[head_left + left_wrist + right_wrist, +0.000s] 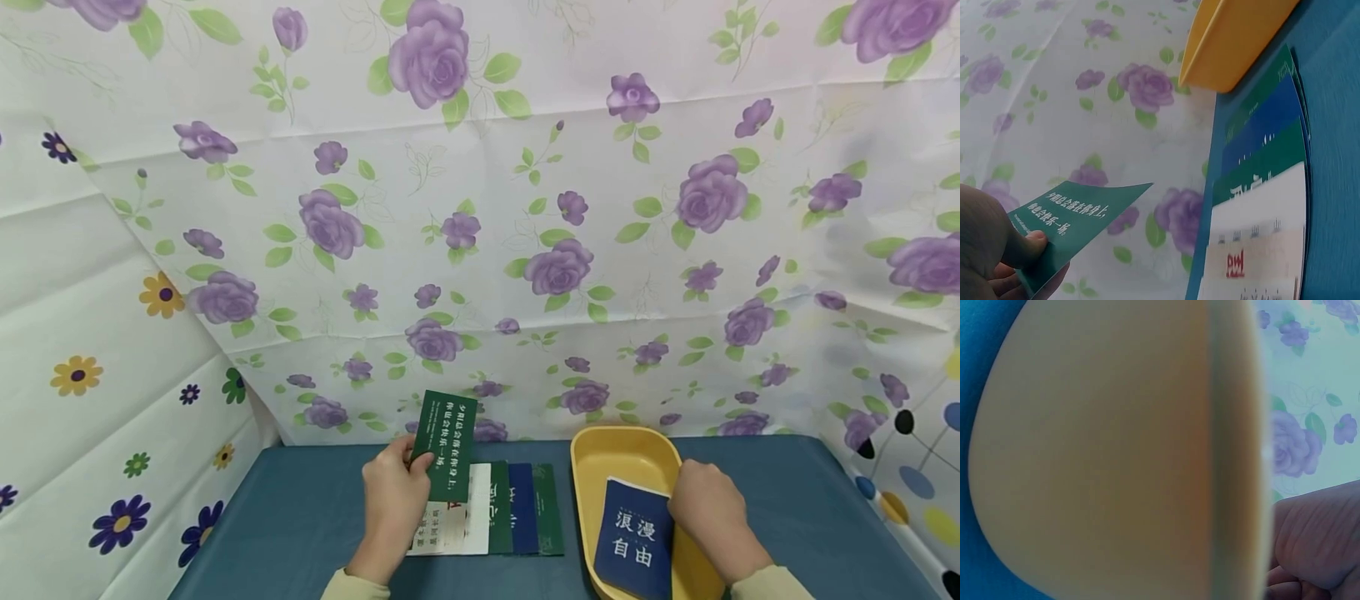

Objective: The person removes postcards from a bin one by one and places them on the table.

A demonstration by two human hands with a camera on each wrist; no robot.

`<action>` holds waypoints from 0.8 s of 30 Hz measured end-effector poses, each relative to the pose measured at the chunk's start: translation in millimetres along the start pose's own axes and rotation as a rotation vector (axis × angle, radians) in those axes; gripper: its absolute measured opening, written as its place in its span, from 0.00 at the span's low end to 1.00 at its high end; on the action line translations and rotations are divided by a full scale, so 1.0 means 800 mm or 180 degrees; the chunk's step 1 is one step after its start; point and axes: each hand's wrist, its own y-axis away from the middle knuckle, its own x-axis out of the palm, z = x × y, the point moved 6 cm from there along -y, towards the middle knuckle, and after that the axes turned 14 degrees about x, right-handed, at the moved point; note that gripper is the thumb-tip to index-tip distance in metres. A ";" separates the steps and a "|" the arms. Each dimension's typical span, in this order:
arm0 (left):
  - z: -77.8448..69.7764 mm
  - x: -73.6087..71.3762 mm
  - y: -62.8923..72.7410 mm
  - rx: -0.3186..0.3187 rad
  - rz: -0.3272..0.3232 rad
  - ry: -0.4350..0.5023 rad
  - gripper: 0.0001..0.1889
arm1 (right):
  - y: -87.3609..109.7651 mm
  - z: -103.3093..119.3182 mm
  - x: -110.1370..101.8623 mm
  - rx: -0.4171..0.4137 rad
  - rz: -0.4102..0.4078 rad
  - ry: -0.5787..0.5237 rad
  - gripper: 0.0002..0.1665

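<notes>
My left hand (395,500) pinches a green card (444,446) with white Chinese writing between thumb and fingers, held above the table. Below and beside it, a row of overlapping cards (522,508) lies on the table, in white, green and blue; the left wrist view shows the same row at right. In a yellow tray (585,450) is a stack of cards (633,537), topped by a blue one with white characters. My right hand (708,517), fingers curled, reaches over the tray's right side and grips the stack's right edge; its fingertips are hidden.
The tray stands right of the card row on a dark blue-green table (300,508). A white sheet with purple flowers (487,250) hangs along the back edge, and other patterned sheets close both sides. The tray's wall (1104,456) fills most of the right wrist view.
</notes>
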 end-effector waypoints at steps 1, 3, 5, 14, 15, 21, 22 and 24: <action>0.003 -0.002 0.000 -0.0021 0.0005 -0.0005 0.15 | 0.000 0.000 0.000 -0.0002 -0.0008 -0.0002 0.09; 0.009 -0.006 0.000 -0.0077 0.0019 -0.0021 0.15 | -0.001 -0.001 0.001 -0.0005 -0.0021 -0.0005 0.09; 0.016 -0.010 0.001 -0.0133 0.0021 -0.0049 0.15 | -0.001 -0.001 0.001 -0.0012 -0.0024 -0.0013 0.08; 0.055 -0.026 0.004 -0.0187 -0.0042 -0.0291 0.13 | -0.001 -0.002 -0.001 -0.0022 -0.0051 -0.0017 0.09; 0.059 -0.026 0.005 -0.0206 -0.0033 -0.0312 0.13 | -0.001 -0.003 -0.001 -0.0022 -0.0050 -0.0014 0.09; 0.080 -0.026 0.014 -0.0325 0.0083 -0.0465 0.14 | -0.001 -0.002 0.001 -0.0025 -0.0025 -0.0010 0.09; 0.083 -0.025 0.016 -0.0357 0.0118 -0.0466 0.14 | -0.001 -0.002 0.001 -0.0029 -0.0025 -0.0010 0.09; 0.092 -0.021 0.019 -0.0450 0.0210 -0.0436 0.16 | -0.001 -0.002 0.001 -0.0032 -0.0032 -0.0008 0.09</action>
